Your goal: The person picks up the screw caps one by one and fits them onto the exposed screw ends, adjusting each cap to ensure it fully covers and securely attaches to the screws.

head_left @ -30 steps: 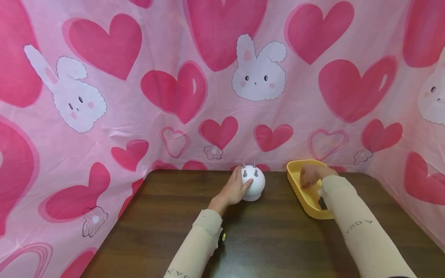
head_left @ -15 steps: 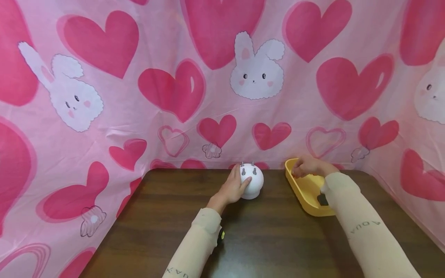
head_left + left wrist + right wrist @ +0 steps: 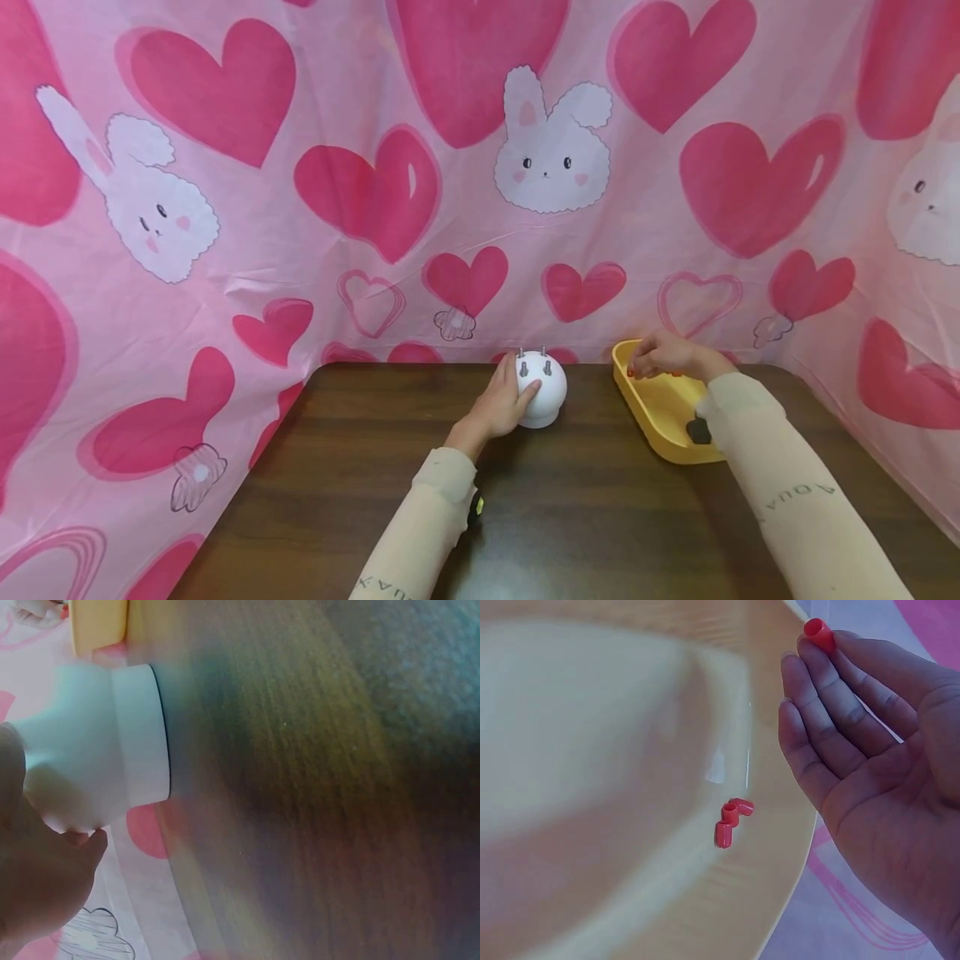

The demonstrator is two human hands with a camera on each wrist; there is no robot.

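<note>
My left hand (image 3: 498, 404) grips the side of a white rounded piece (image 3: 547, 402) that stands on the table. Several metal screw-like posts (image 3: 547, 368) stick up from its top. In the left wrist view, thumb and fingers lie against the white piece (image 3: 90, 742), whose flat base band faces the tabletop. Over the far end of a yellow tray (image 3: 678, 452), my right hand (image 3: 667, 354) pinches a small red hollow cap (image 3: 820, 634) between thumb and fingertip. Three similar red caps (image 3: 730, 815) lie together inside the tray, near its wall.
The brown wooden table (image 3: 570, 517) reaches back to a pink cloth (image 3: 465, 217) printed with hearts and rabbits. A dark item (image 3: 699, 431) shows beside the right sleeve; I cannot tell whether it lies in the tray.
My right hand has risen from inside the tray toward its far left rim, with a red cap at its fingertips. My left hand stays on the white piece.
</note>
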